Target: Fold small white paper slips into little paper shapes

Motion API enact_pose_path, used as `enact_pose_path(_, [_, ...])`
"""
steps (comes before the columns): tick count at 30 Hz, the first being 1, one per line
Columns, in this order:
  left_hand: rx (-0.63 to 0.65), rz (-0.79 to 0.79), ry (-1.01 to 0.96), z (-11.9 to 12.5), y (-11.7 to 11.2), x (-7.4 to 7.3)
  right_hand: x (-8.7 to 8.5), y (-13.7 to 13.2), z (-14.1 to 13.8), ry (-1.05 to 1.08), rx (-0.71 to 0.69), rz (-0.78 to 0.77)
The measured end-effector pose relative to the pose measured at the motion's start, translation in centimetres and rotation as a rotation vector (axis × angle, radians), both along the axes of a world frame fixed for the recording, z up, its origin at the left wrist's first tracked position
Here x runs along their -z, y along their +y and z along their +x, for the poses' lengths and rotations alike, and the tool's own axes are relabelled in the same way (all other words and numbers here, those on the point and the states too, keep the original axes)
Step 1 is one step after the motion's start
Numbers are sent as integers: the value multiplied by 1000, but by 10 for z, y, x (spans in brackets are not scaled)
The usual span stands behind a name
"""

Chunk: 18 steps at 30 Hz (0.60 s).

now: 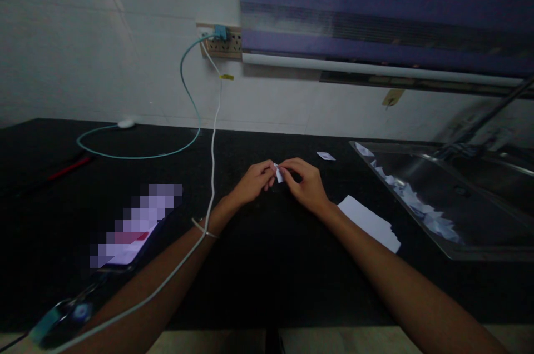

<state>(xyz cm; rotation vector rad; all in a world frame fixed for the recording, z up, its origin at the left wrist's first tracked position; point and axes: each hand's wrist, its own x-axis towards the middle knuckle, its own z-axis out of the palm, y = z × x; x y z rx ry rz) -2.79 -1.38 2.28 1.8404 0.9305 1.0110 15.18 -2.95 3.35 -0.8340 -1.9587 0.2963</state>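
- The small white paper (pixel 279 174) could be creased askew or torn, it is judged, if it were pulled unevenly by the fingertips; little of it is left uncovered.
- The white cable (pixel 213 159) is seen crossing the left forearm (whether the skin is touched cannot be told); it could be snagged if that arm were swung towards nine o'clock.
- The stack of paper sheets (pixel 369 224), at four o'clock from the hands and just beside the right forearm, could be knocked out of line by a sweep of that arm.
- The folded paper pieces (pixel 417 204) strewn along the left side of the sink (pixel 448 255), at about three o'clock, could be spoiled if water were splashed there.
- The small white paper is held above the desk (pixel 258 282), between the hands: at three o'clock from the left hand (pixel 255 182), at nine from the right hand (pixel 307 184).
- It is pinched by the fingertips of both hands, with the fingers curled inward.
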Motion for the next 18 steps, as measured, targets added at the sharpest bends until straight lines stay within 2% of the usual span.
enact_pose_path(7, [29, -48, -89, 1, -1, -5, 4, 3, 1, -72, 10, 126])
enact_pose_path(18, [99, -151, -158, 0, 1, -7, 3, 1, 2, -145, 47, 136])
